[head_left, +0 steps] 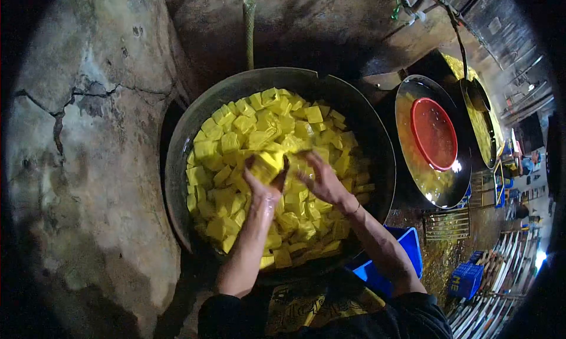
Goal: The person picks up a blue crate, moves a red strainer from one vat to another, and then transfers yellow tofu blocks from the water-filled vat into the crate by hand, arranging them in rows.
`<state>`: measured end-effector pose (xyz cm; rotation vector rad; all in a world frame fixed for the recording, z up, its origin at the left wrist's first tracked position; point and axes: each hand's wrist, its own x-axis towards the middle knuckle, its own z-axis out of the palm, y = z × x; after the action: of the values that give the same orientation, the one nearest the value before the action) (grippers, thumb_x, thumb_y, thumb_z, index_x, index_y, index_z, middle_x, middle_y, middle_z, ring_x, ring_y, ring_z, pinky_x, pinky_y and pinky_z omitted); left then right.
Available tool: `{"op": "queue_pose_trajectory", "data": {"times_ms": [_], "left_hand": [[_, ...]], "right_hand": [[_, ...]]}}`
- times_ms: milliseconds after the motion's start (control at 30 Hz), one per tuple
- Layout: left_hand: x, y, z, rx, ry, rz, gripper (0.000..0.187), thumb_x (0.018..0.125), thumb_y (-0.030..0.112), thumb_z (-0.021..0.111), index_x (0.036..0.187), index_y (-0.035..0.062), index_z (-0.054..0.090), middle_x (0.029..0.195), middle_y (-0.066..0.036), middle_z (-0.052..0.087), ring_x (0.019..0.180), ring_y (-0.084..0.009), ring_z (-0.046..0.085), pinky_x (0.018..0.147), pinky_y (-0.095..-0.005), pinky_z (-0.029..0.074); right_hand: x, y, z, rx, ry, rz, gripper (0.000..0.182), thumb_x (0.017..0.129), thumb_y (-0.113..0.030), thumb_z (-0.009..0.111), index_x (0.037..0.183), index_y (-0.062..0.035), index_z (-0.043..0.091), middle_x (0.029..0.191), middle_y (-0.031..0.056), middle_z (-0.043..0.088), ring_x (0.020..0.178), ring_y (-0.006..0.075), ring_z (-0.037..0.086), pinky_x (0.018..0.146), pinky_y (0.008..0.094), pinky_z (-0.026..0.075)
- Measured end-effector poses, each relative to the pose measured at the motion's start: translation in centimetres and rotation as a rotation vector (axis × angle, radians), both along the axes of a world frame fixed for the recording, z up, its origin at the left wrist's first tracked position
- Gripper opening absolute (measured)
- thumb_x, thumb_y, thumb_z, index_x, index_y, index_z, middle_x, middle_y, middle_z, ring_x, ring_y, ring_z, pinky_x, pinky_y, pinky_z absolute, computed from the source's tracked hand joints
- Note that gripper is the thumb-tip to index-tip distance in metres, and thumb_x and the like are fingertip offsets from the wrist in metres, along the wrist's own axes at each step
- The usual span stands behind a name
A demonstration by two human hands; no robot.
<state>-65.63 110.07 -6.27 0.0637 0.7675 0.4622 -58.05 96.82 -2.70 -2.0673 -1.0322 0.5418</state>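
Note:
Many yellow wrapped-looking square blocks point(234, 141) fill a large dark round vat point(175, 186). My left hand point(264, 183) is over the middle of the vat, its fingers curled around one yellow block point(270, 161). To the right of it, my right hand point(320, 178) hovers above the pile with its fingers apart and nothing visible in them. Both hands are somewhat blurred by motion. The left forearm looks wet, and a thin dark band circles the right wrist.
Right of the vat, a second vat point(408, 156) holds yellowish liquid and a red basin point(433, 132). Beyond it is another yellow-filled vat point(479, 135) with a ladle. A blue crate point(413, 250) is low right. A cracked wall point(88, 162) rises left; a hose point(249, 32) hangs behind.

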Motion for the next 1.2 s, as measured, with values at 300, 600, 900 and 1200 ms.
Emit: {"op": "queue_pose_trajectory", "data": {"times_ms": [300, 600, 900, 1200], "left_hand": [[-2.1, 5.7, -3.0, 0.049, -0.267, 0.180, 0.036, 0.086, 0.031, 0.042, 0.107, 0.0052, 0.054, 0.107, -0.013, 0.057, 0.100, -0.0295, 0.052, 0.090, -0.0482, 0.039], [-3.0, 4.5, -2.0, -0.003, -0.331, 0.184, 0.037, 0.088, 0.030, 0.037, 0.112, 0.0054, 0.049, 0.117, -0.013, 0.050, 0.109, -0.0309, 0.046, 0.093, -0.0493, 0.036], [-1.3, 0.1, -2.0, 0.416, -0.236, -0.106, 0.030, 0.088, 0.023, 0.045, 0.105, -0.0003, 0.054, 0.102, -0.014, 0.058, 0.092, -0.0255, 0.058, 0.078, -0.0384, 0.050], [-0.3, -8.7, 3.2, 0.060, -0.289, -0.480, 0.039, 0.077, 0.034, 0.055, 0.102, 0.0036, 0.056, 0.087, -0.008, 0.059, 0.079, -0.0217, 0.058, 0.070, -0.0339, 0.048]], "right_hand": [[0.4, -0.7, -7.0, 0.069, -0.136, 0.282, 0.030, 0.076, -0.021, 0.059, 0.102, -0.0082, 0.060, 0.098, 0.0125, 0.063, 0.084, 0.0299, 0.060, 0.073, 0.0384, 0.050], [-2.2, 1.6, -7.9, -0.198, -0.545, 0.516, 0.038, 0.073, -0.039, 0.065, 0.102, -0.0149, 0.060, 0.085, 0.0094, 0.060, 0.080, 0.0294, 0.061, 0.070, 0.0392, 0.050], [-3.4, -1.1, 7.3, 0.059, 0.041, -0.019, 0.036, 0.072, -0.025, 0.071, 0.094, 0.0014, 0.062, 0.085, 0.0131, 0.066, 0.073, 0.0185, 0.062, 0.063, 0.0313, 0.048], [-4.1, -6.9, 8.5, 0.191, -0.121, -0.005, 0.050, 0.072, -0.022, 0.068, 0.111, 0.0018, 0.050, 0.111, 0.0226, 0.053, 0.101, 0.0290, 0.052, 0.081, 0.0372, 0.043]]}}
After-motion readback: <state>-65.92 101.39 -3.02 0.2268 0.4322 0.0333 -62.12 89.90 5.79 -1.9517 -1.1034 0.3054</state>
